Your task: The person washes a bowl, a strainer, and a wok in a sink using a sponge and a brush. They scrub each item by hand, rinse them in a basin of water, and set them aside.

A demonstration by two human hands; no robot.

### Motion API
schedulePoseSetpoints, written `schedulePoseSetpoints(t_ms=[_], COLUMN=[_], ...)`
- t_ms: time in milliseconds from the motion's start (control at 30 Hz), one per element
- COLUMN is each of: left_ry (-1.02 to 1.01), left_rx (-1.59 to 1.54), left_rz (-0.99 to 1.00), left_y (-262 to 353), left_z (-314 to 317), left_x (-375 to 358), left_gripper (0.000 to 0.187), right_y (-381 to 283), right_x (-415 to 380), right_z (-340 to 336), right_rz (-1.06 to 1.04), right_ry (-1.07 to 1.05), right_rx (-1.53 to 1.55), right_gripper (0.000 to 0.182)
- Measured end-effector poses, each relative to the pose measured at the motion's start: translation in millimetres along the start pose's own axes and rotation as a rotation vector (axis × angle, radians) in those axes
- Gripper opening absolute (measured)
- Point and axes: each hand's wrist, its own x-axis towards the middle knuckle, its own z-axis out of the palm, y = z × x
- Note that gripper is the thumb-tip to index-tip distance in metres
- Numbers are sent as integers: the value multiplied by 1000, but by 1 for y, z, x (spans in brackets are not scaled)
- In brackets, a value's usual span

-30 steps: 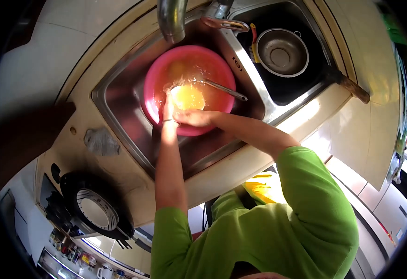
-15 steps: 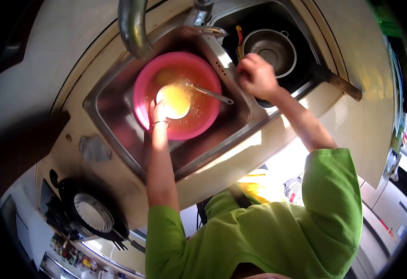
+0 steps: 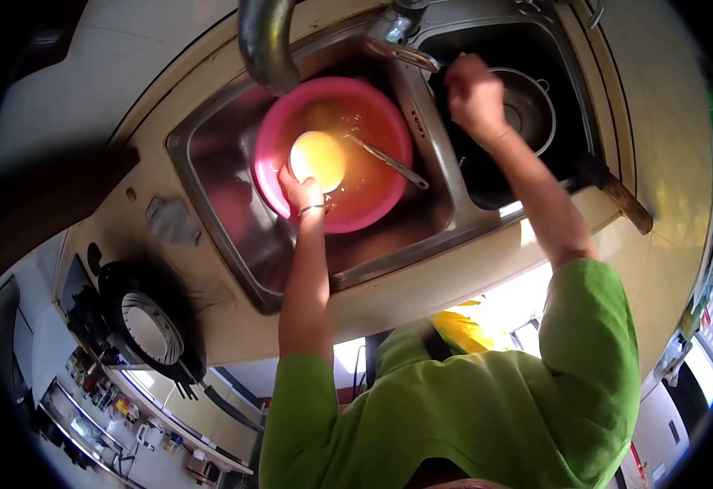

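Note:
In the pink basin (image 3: 265, 167), partly filled with cloudy orange-tinted water, my left hand (image 3: 301, 191) grips the edge of a white bowl (image 3: 318, 161) lit bright yellow. A metal utensil with a long handle (image 3: 389, 163) leans from the water over the basin's right rim. My right hand (image 3: 479, 98) is over the right sink compartment, fingers curled and smeared by motion. Beyond its fingers peeks the yellow end of a brush (image 3: 464, 55), the rest of it hidden. Just right of this hand sits a metal pot (image 3: 545, 122).
A faucet spout (image 3: 268, 49) hangs above the left sink (image 3: 226, 236), with a metal lever near the divider. A wooden-handled tool (image 3: 625, 205) juts over the right counter. A grey cloth (image 3: 173, 220) and a dark wok (image 3: 116, 285) with a patterned plate lie left.
The whole view has shifted, moving the sink rightward in the picture. My right hand has reached farther back, over the brush that showed beside the pot. My left hand still grips the bowl.

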Motion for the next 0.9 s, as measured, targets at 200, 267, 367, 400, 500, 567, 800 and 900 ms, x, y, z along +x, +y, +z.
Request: schedulePoseSetpoints(t_ms=[200,267,367,400,500,567,800,900], left_ry=[49,23,23,25,37,46,14,-40], left_rx=[316,320,510,517,608,614,629,585], left_rz=[70,81,185,177,255,211,58,10], left_y=[-3,-2,15,19,35,34,38,39], left_z=[-6,-9,-14,-16,-15,-14,-19,-22], left_x=[4,5,-1,-3,-7,-6,-5,-2], left_gripper=[48,49,64,64,67,69,70,66], right_y=[115,125,116,108,101,109,112,107], right_x=[11,16,24,27,38,33,36,41], right_z=[42,57,62,57,49,46,39,7], right_rz=[-530,-645,-714,-729,-795,-917,-815,-727], right_ry=[-675,-915,-1025,-1120,-1181,-1132,-1221,-985], right_rx=[-565,-725,-674,-734,-775,-793,-715,-553], right_gripper=[13,15,15,21,29,28,22,18])
